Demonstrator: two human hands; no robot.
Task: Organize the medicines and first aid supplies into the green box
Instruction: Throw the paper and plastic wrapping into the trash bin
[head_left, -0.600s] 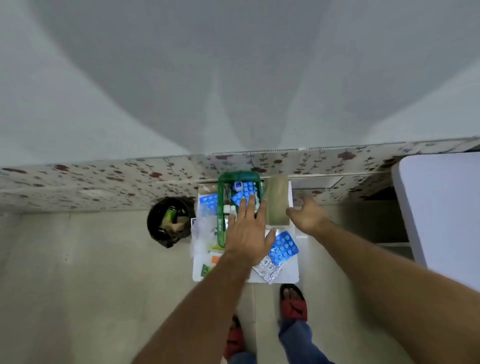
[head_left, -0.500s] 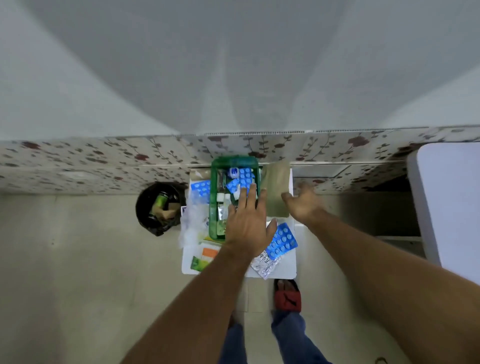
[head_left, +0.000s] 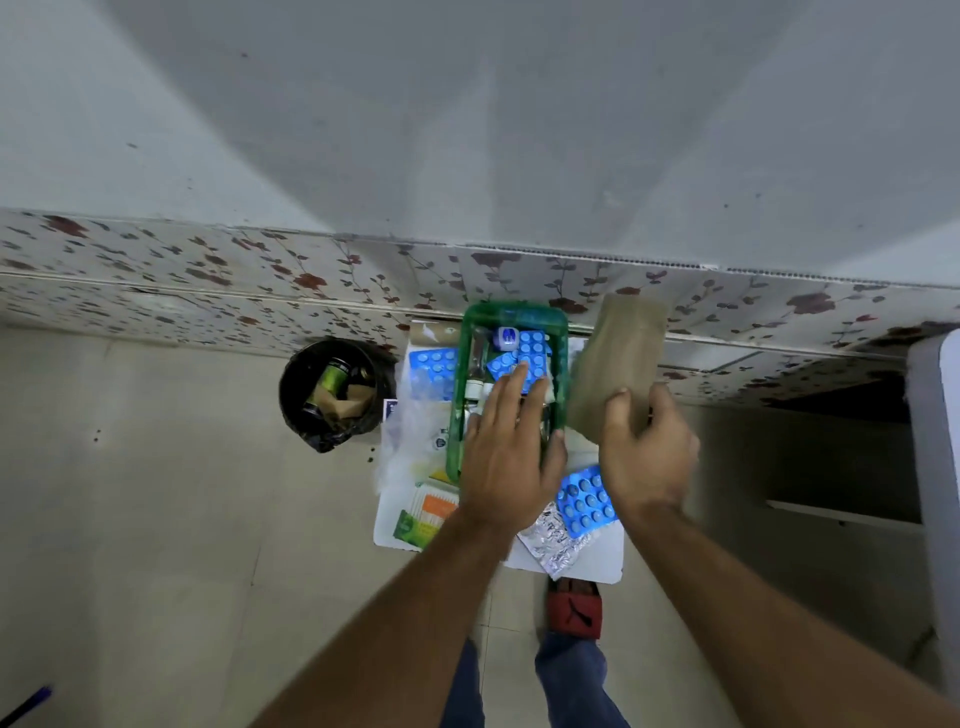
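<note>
The green box (head_left: 470, 332) stands on a small white table (head_left: 597, 564) against the flowered wall. Blue blister packs (head_left: 530, 351), a small white bottle and other items lie inside it. My left hand (head_left: 506, 457) rests flat over the near half of the box, fingers spread, holding nothing. My right hand (head_left: 647, 457) grips the lower edge of a brown paper bag (head_left: 621, 364) just right of the box. A blue blister pack (head_left: 584, 501) and a silver foil strip (head_left: 553, 540) lie on the table between my wrists. Another blue pack (head_left: 431, 371) lies left of the box.
A black bin (head_left: 332, 392) with rubbish stands on the floor left of the table. An orange and green carton (head_left: 428, 514) and clear plastic wrap (head_left: 410, 441) lie at the table's left. A white surface (head_left: 935, 467) is at the far right. My red sandal (head_left: 574, 608) is below the table.
My right hand has come in from the right and closed on the brown paper bag, which is now lifted and tilted. My left hand stays flat over the green box.
</note>
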